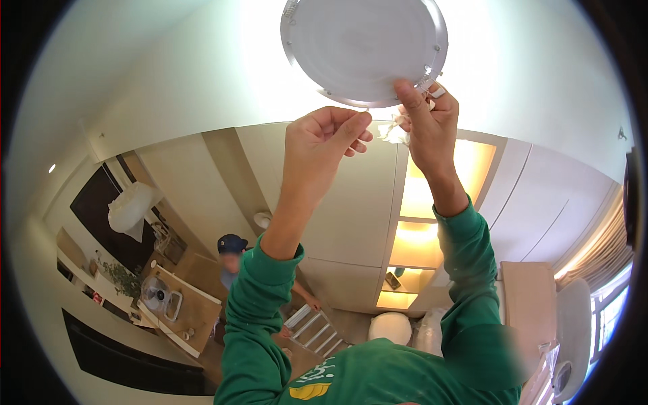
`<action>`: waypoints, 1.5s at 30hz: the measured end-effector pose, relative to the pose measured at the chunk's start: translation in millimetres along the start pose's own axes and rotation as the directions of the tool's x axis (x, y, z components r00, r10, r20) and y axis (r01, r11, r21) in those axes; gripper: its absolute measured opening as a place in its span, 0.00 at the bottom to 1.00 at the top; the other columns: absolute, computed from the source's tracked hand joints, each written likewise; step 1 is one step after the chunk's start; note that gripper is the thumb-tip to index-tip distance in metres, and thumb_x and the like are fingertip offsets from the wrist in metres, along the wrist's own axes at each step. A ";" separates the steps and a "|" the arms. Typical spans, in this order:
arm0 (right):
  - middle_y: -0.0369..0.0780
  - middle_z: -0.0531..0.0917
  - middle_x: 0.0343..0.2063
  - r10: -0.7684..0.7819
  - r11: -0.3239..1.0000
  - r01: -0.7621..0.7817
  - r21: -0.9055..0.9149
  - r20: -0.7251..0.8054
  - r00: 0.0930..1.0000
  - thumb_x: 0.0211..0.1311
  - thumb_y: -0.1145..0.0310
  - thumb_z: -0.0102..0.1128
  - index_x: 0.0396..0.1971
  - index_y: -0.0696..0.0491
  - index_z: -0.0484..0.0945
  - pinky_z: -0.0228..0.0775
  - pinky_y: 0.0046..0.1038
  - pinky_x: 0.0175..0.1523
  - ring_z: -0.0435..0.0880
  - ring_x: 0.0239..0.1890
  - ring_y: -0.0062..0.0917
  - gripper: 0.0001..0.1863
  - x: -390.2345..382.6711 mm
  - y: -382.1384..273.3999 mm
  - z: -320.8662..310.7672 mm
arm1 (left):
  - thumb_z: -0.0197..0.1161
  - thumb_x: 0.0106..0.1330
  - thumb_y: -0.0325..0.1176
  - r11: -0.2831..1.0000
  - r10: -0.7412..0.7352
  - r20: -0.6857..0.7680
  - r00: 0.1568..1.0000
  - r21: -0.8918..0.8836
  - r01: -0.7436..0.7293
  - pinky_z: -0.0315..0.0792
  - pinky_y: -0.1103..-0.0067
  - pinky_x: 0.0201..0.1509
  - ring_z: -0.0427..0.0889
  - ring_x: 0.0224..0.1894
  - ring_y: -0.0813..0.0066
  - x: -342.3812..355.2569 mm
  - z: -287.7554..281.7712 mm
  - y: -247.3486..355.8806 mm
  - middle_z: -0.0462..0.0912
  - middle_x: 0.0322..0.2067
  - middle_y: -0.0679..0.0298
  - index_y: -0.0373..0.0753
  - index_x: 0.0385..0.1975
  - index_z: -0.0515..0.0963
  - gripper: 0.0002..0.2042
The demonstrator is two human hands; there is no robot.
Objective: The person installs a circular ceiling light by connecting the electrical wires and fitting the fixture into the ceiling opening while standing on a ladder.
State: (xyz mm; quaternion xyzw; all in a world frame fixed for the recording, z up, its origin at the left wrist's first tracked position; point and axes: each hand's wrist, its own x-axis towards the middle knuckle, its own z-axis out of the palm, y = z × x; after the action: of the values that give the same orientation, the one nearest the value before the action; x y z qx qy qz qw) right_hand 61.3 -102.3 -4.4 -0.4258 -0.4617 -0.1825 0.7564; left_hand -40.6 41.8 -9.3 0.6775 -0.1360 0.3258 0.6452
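A round, flat ceiling panel light (364, 50) with a pale back and small spring clips along its rim is overhead. My right hand (433, 128) grips the lower right of that rim, its thumb pressed on the back beside a spring clip (426, 82). Crumpled white tissue-like material (393, 132) is tucked in the same hand's fingers. Just below the rim, my left hand (324, 135) is closed in a pinch, thumb against index finger. Whatever it holds, if anything, is too small to name.
Below, another person in a dark cap (232, 244) has a hand by a metal ladder (315, 332). A fan (155, 295) stands on a wooden table (196, 312) at lower left. Lit shelves (414, 244) are set between tall pale cabinet panels (337, 196). A curtain (601, 243) hangs at right.
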 end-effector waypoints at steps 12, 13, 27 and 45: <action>0.25 0.67 0.17 -0.079 0.997 0.079 -0.015 0.036 0.996 0.70 0.63 0.67 0.35 0.56 0.80 0.53 0.17 0.24 0.61 0.19 0.08 0.11 1.0 -0.8 -9.0 | 0.68 0.68 0.28 0.982 0.182 -0.168 0.969 -0.011 -0.187 0.75 0.81 0.36 0.80 0.28 0.80 -3.8 -14.7 -1.0 0.82 0.27 0.66 0.32 0.36 0.83 0.06; 0.25 0.67 0.17 -0.071 0.997 0.072 -0.007 0.032 0.997 0.70 0.62 0.67 0.35 0.56 0.80 0.53 0.17 0.24 0.61 0.19 0.08 0.11 0.9 -1.0 -10.4 | 0.68 0.68 0.28 0.979 0.198 -0.186 0.962 -0.003 -0.203 0.75 0.81 0.36 0.80 0.28 0.80 -3.9 -17.7 -0.5 0.82 0.27 0.66 0.32 0.36 0.83 0.06; 0.25 0.68 0.17 0.010 0.999 -0.009 0.038 -0.029 1.000 0.69 0.63 0.68 0.33 0.56 0.82 0.52 0.16 0.23 0.61 0.19 0.06 0.12 -7.7 0.0 -24.6 | 0.68 0.67 0.28 0.899 0.437 -0.376 0.817 0.157 -0.409 0.74 0.81 0.37 0.80 0.28 0.80 -1.6 -43.3 17.5 0.83 0.27 0.66 0.33 0.35 0.82 0.05; 0.28 0.73 0.18 0.117 0.993 -0.117 -0.002 -0.015 0.993 0.67 0.59 0.69 0.33 0.55 0.81 0.58 0.15 0.24 0.68 0.19 0.09 0.14 -8.8 -12.1 -51.7 | 0.54 0.76 0.45 0.997 0.060 -0.114 0.992 -0.048 -0.066 0.76 0.75 0.46 0.82 0.41 0.69 11.4 -66.9 -9.7 0.79 0.39 0.59 0.32 0.50 0.72 0.19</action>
State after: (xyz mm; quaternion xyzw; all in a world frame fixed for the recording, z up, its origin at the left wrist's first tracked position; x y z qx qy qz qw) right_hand 76.9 -152.3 -17.0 -0.4516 -0.4302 -0.1417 0.7687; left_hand -43.9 110.2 -12.9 0.6364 -0.1291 0.3802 0.6586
